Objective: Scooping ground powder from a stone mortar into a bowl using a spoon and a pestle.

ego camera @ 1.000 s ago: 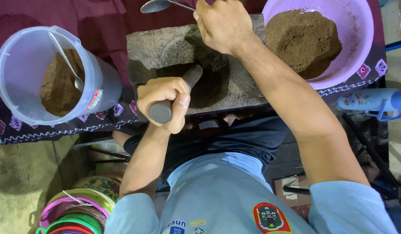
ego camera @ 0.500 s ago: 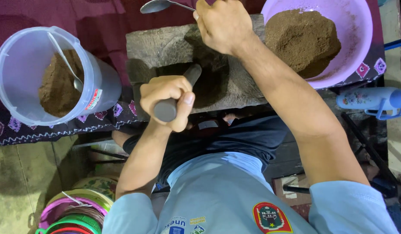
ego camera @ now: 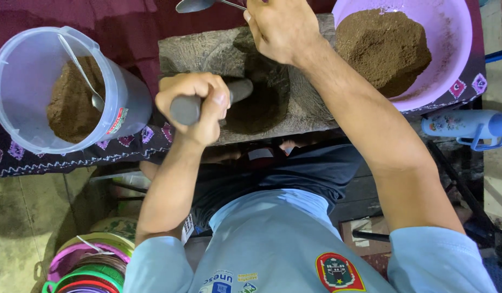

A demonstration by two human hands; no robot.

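1. Grinding in the stone mortar (ego camera: 207, 51), we risk flinging brown powder onto the cloth (ego camera: 72, 160) if the pestle (ego camera: 205, 102) skids on the hollow's slope.
2. Our left hand (ego camera: 194, 103) is closed tight round the dark, smooth pestle, its tip low in the hollow.
3. Our right hand (ego camera: 281, 27) pinches a spoon (ego camera: 194, 5) above the far rim; tilted, it could spill.
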